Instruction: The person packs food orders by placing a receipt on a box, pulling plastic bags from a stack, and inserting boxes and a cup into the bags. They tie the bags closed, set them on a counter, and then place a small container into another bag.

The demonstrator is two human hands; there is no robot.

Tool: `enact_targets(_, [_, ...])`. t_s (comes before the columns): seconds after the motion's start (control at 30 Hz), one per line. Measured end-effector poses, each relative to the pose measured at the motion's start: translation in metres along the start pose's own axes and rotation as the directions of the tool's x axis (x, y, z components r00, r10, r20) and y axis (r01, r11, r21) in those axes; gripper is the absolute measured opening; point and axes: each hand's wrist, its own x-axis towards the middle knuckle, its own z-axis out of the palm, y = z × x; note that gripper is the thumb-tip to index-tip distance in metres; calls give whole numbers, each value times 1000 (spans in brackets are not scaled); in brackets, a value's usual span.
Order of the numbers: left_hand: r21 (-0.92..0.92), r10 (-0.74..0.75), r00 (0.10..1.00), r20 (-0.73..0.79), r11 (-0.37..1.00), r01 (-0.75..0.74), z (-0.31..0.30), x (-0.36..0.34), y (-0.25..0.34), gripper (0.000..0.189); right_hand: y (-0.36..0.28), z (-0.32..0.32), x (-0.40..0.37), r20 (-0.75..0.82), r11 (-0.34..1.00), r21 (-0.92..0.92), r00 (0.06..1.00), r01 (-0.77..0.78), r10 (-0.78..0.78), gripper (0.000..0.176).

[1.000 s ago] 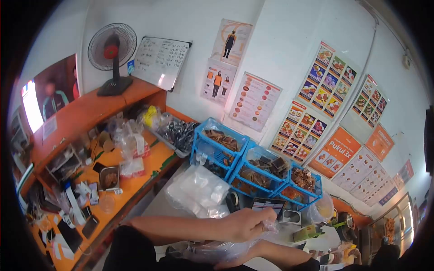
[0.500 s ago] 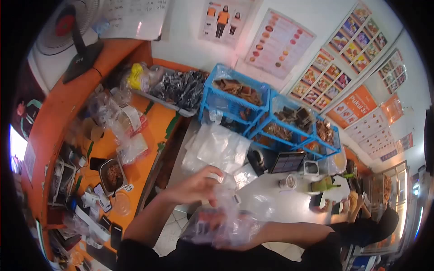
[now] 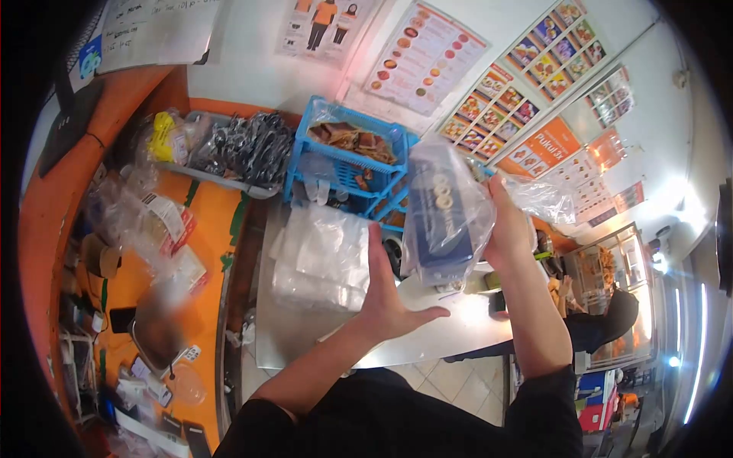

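A dark blue box (image 3: 437,229) with pale ring-shaped marks on its face sits inside a clear plastic bag (image 3: 481,200), raised in front of the blue racks. My right hand (image 3: 508,229) is closed on the bag's right side, with loose plastic trailing beyond it. My left hand (image 3: 389,301) is open to the left of the box, thumb and fingers spread, touching nothing that I can see. Just behind that hand, a stack of clear plastic bags (image 3: 324,256) lies on the metal counter (image 3: 286,336).
Blue plastic racks (image 3: 347,156) with brown packets stand at the back. A grey tray (image 3: 252,187) of black plastic is to their left. On the left, the orange counter (image 3: 202,244) holds packaging and phones. Another person (image 3: 611,320) in dark clothing is at the right.
The crumpled clear bag was low near my body; now the bag with the blue box is up in my right hand. My left hand has come off the plastic and spread open. The view has shifted right.
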Motion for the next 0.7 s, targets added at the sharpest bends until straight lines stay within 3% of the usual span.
enact_targets(0.07, [-286,-3,998,64,958,21,-2,29,0,145,-8,-2,-11,141,998,-44,989,-39,45,45])
enact_targets(0.1, [-512,-96,985,146,844,158,6,21,1,135,-6,0,-15,201,991,-119,979,55,-30,49])
enact_targets(0.13, [-516,-88,985,150,843,154,10,19,9,135,-10,3,-18,197,991,-118,980,63,-39,49])
enact_targets(0.17, [-681,-216,968,130,690,245,13,19,20,125,-15,6,-22,266,807,-444,917,389,-296,50])
enact_targets(0.2, [-813,-341,930,137,497,302,16,19,27,115,-20,8,-25,412,423,-667,776,614,-477,51])
enact_targets(0.23, [-854,-394,915,85,445,270,21,19,25,90,-18,9,-23,442,339,-645,696,685,-565,54])
enact_targets(0.27, [-856,-383,919,87,444,266,21,20,21,90,-22,10,-26,441,332,-645,690,688,-574,54])
enact_targets(0.33, [-902,-534,830,161,262,344,18,21,14,66,-34,12,-38,416,549,-659,857,514,-304,54])
enact_targets(0.37, [-888,-571,810,136,292,354,16,22,10,50,-36,5,-35,414,545,-665,859,511,-300,54])
enact_targets(0.4, [-890,-573,808,135,288,353,10,25,6,50,-38,-8,-27,531,270,-717,754,643,-388,53])
enact_targets(0.43, [-862,-618,748,243,216,458,3,31,3,47,-40,-13,-24,654,-30,-701,625,712,-426,55])
enact_targets(0.47, [-818,-654,672,347,139,558,-2,37,3,44,-40,-15,-25,652,-26,-701,627,712,-427,55])
enact_targets(0.53, [-797,-653,661,369,143,587,-5,43,5,45,-41,-15,-37,708,306,-581,654,754,-266,53])
enact_targets(0.57, [-759,-625,616,480,56,649,-7,42,-1,46,-43,-15,-44,705,316,-581,658,750,-264,53])
enact_targets(0.6, [-711,-587,563,582,-29,703,-10,41,-9,48,-47,-14,-51,847,-96,-532,526,841,-83,55])
enact_targets(0.63, [-589,-533,484,694,-35,807,-15,39,-17,51,-50,-13,-60,889,-459,-314,427,831,164,56])
enact_targets(0.67, [-585,-547,470,693,-45,810,-20,38,-23,51,-51,-7,-74,889,-442,-318,425,839,168,56])
enact_targets(0.7, [-427,-297,380,876,-108,898,-26,36,-27,54,-45,5,-91,890,-343,-261,363,902,276,55])
